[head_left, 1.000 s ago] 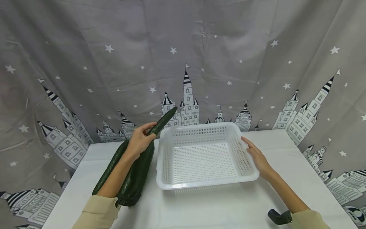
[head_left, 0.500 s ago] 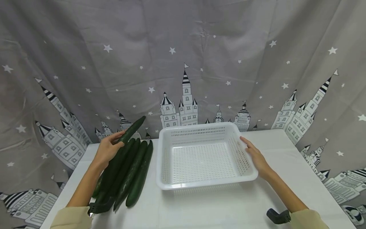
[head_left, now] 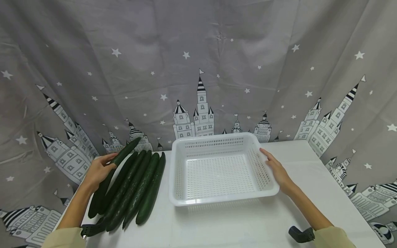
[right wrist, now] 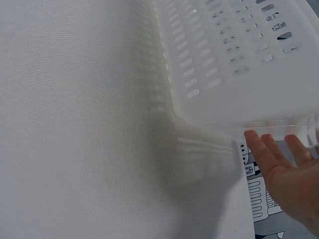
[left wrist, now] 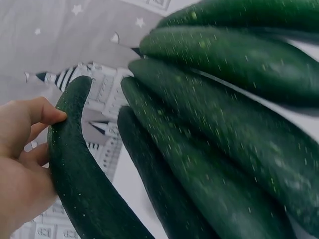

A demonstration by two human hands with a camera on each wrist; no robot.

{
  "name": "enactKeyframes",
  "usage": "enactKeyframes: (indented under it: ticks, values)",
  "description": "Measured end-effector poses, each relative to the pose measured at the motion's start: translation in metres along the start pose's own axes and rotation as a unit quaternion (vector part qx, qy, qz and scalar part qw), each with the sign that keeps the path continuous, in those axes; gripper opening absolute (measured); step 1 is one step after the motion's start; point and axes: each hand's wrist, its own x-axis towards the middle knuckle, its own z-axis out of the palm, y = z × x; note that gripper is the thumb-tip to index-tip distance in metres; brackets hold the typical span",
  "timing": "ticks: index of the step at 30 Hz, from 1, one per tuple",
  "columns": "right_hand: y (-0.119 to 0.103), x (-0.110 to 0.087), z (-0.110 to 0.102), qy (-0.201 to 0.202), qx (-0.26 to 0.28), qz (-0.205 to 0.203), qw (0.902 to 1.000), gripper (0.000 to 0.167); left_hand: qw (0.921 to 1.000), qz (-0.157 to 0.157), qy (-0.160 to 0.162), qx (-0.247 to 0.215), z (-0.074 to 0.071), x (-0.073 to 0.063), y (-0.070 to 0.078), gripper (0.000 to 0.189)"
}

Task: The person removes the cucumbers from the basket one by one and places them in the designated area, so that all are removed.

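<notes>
My left hand [head_left: 97, 172] pinches a long dark green cucumber [head_left: 125, 153] near its far end, thumb on one side and fingers on the other. That end is tipped up above the table in the head view. In the left wrist view the held cucumber [left wrist: 75, 164] curves away from the row of several other cucumbers [left wrist: 214, 124]. My right hand [head_left: 279, 174] touches the outer right side of a white perforated plastic basket [head_left: 217, 198] with fairly straight fingers. From the right wrist view, its fingertips [right wrist: 250, 135] meet the basket's edge. No cucumber shows inside the basket.
The cucumbers [head_left: 149, 193] lie side by side, lengthwise, on the white-covered table [head_left: 217, 227], left of the basket. Behind the table's back edge hangs a grey curtain [head_left: 198, 41] printed with castles and stars. Dark wrist straps [head_left: 301, 235] sit at both sleeves.
My left hand has carried the cucumber leftward, from beside the basket to the left end of the row, and lowered it. The right hand and basket have stayed in place.
</notes>
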Motion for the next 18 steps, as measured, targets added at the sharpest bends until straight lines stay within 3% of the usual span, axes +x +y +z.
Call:
enactKeyframes:
  ticks: [12,18]
  values:
    - [0.000,-0.001,0.001,0.001,-0.001,-0.001,1.0000,0.056,0.9981,-0.059,-0.009,0.011,-0.003,-0.006,-0.040,0.053]
    - [-0.001,-0.001,0.000,0.002,-0.008,-0.003,1.0000,0.056,0.9964,-0.084,-0.013,0.000,-0.001,-0.005,-0.050,0.054]
